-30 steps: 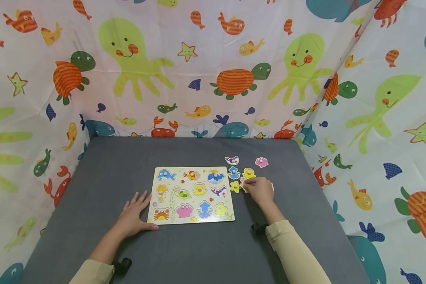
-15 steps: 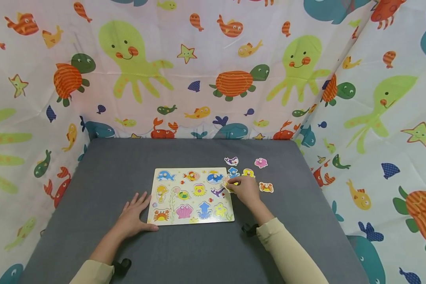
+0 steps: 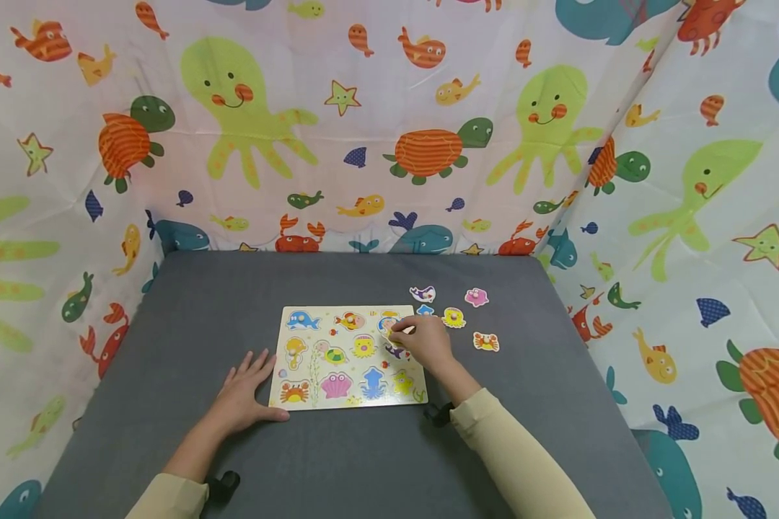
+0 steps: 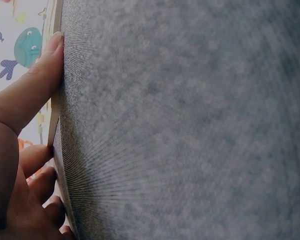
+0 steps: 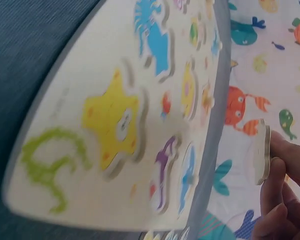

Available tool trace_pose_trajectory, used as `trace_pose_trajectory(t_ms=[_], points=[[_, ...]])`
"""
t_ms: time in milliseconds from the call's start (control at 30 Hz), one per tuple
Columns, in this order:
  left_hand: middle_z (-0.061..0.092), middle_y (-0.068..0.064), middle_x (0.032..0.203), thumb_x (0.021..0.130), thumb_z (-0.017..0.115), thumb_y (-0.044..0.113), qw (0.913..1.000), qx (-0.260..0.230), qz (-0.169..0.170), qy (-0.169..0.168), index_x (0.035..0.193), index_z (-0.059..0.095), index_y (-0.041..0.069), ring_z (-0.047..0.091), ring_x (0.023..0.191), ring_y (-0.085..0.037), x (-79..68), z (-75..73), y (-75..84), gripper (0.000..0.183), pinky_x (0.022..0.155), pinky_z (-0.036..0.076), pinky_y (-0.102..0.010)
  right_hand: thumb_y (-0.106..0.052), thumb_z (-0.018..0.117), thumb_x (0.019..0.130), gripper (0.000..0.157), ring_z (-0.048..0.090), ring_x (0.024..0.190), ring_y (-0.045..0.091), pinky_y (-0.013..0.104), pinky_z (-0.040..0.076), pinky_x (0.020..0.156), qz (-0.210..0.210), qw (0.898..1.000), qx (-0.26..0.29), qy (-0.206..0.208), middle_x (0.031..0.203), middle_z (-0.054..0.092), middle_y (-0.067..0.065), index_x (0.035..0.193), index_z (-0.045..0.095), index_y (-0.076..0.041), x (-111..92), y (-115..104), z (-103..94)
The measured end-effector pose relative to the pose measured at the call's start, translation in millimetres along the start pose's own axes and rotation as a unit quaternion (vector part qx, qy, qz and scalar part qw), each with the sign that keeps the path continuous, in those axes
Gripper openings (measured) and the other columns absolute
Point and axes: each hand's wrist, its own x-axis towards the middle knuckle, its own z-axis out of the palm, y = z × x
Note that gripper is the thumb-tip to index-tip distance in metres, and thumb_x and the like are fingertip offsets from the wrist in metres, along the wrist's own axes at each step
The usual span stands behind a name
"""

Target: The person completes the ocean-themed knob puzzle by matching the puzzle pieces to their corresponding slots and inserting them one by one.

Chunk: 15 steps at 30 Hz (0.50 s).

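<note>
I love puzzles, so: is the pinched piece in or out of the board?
Out: the right fingers hold the piece, apart from the board.

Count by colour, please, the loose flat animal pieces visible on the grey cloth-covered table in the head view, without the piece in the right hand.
Purple-and-white whale-like piece: 1
Pink shell-like piece: 1
Blue squid-like piece, partly hidden: 1
Yellow rounded piece: 1
Orange crab-shaped piece: 1
Total visible: 5; the right hand may hide more.

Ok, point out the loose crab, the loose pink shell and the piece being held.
Crab (image 3: 486,342): head view, its middle.
Pink shell (image 3: 477,297): head view, its middle.
Held piece (image 5: 260,152): right wrist view, its flat side.
</note>
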Motion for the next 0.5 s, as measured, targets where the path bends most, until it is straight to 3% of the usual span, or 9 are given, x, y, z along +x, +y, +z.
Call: trace_pose_trajectory(t_ms=[333,500], points=[[0.020,-0.022,0.166,0.058,0.090,0.062,0.9999,-0.003,0.006,0.009,0.159,0.029,0.006,0.005,0.154,-0.048,-1.9,1.3,-2.6,0.130,0.120,0.004,-0.069,-0.026,0.083,0.085,0.008,0.062,0.064,0.005,0.026,0.051,0.054,-0.054,0.997,0.030,-0.037,0.086,0.076,-0.008,0.091,0.082,-0.020,4.6,-32.6,19.6],[0.020,-0.021,0.167,0.058,0.090,0.062,0.9999,-0.005,0.010,0.012,0.159,0.030,0.007,0.005,0.154,-0.047,0.6,1.7,-2.3,0.130,0.120,0.004,-0.069,-0.026,0.083,0.085,0.007,0.062,0.067,0.005,0.025,0.051,0.056,-0.056,0.997,0.020,-0.051,0.087,0.075,-0.009,0.090,0.082,-0.022,7.7,-45.3,29.5]])
